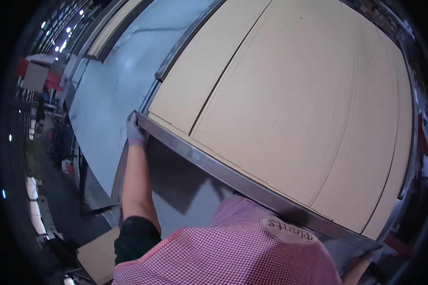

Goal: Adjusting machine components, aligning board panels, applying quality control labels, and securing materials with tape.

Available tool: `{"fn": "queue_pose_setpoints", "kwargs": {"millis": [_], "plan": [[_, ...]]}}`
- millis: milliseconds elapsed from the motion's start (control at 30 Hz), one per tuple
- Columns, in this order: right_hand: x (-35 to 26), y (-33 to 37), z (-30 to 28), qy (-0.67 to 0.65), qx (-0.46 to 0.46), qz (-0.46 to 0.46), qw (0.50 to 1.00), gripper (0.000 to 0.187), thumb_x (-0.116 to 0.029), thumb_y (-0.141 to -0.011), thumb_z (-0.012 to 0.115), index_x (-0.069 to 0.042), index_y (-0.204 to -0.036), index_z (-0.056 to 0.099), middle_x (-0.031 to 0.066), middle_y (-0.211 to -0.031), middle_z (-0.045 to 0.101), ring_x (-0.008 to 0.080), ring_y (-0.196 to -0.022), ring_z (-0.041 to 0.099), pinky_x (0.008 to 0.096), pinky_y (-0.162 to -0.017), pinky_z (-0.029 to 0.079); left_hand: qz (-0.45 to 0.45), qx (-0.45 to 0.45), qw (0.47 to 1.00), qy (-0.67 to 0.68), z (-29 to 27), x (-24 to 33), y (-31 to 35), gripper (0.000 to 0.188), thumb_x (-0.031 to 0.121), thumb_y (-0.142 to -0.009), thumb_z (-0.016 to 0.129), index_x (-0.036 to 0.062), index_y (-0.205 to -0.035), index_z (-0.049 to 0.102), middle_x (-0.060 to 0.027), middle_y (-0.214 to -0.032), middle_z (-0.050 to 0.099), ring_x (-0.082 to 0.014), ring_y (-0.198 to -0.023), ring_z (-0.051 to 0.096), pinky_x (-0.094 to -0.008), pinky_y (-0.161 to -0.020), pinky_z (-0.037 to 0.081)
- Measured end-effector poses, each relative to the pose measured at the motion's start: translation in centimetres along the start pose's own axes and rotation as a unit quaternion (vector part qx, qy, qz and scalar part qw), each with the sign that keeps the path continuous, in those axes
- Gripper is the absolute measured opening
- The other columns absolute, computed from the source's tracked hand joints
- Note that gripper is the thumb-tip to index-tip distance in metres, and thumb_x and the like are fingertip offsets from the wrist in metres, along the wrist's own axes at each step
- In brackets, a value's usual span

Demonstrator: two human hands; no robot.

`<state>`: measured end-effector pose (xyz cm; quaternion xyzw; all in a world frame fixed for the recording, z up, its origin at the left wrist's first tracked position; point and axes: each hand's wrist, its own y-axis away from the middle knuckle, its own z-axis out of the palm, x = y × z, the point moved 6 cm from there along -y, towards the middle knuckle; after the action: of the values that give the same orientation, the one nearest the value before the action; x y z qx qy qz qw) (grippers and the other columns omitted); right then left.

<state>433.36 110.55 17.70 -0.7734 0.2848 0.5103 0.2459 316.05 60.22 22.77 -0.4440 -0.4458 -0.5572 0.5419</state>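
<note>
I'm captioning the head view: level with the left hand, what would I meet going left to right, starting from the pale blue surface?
Pale blue surface, gloved left hand, metal rail, tan cardboard-like sheets.

A head-worn fisheye looks down past the wearer's checked apron [214, 242].
From close above, it faces tan board [290, 104] and a metal rail [228, 175], straight edges bending.

You're in what looks like a factory or large workshop: bright lamps [81, 12] stretch off through dimness at left, and before you a metal rail [242, 184] borders wide tan boards [295, 104] beside a blue panel [104, 99].
</note>
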Motion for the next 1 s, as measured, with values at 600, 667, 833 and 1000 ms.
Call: {"fn": "queue_pose_setpoints", "kwargs": {"millis": [600, 667, 833, 1000], "plan": [[-10.3, 9.0, 4.3, -0.098, 0.042, 0.21, 0.972, 0.047, -0.03, -0.093, 0.033, -0.004, -0.132, 0.037, 0.012, -0.132, 0.042, 0.0227, -0.121, 0.039, 0.0383, -0.101, 0.031, -0.11, -0.006, 0.979, 0.17, 3.2, -1.3, 2.4, 0.034, 0.028, -0.09, 0.039, 0.0024, -0.105, 0.055, -0.0118, -0.1, 0.059, -0.0246, -0.088, 0.056, -0.0363, -0.081, 0.045], [-10.6, 8.4, 5.4, -0.099, 0.039, 0.201, 0.974, 0.047, -0.03, -0.094, 0.031, -0.005, -0.133, 0.036, 0.0121, -0.134, 0.041, 0.0227, -0.124, 0.038, 0.0384, -0.102, 0.03, -0.069, 0.032, 0.997, 0.009, 0.9, -1.9, -2.0, 0.036, 0.029, -0.091, 0.038, 0.002, -0.109, 0.053, -0.0124, -0.106, 0.057, -0.0249, -0.092, 0.055, -0.0364, -0.084, 0.044], [-8.8, 3.9, 2.5, -0.077, 0.044, 0.154, 0.984, 0.047, -0.03, -0.094, 0.031, -0.004, -0.133, 0.036, 0.0122, -0.133, 0.042, 0.0227, -0.122, 0.039, 0.0381, -0.101, 0.031, -0.095, -0.053, 0.983, 0.15, 3.9, -2.5, -0.8, 0.026, 0.027, -0.09, 0.045, 0.0036, -0.095, 0.057, -0.007, -0.089, 0.059, -0.0184, -0.083, 0.055, -0.0323, -0.076, 0.045], [-8.2, 3.7, 7.1, -0.07, 0.008, 0.154, 0.986, 0.046, -0.03, -0.094, 0.03, -0.004, -0.133, 0.036, 0.0123, -0.132, 0.043, 0.0227, -0.121, 0.04, 0.0377, -0.1, 0.033, -0.007, 0.044, 0.999, -0.014, 0.0, -6.1, -5.9, 0.03, 0.028, -0.09, 0.045, 0.003, -0.103, 0.056, -0.0078, -0.095, 0.059, -0.0186, -0.086, 0.057, -0.0334, -0.079, 0.046]]}}
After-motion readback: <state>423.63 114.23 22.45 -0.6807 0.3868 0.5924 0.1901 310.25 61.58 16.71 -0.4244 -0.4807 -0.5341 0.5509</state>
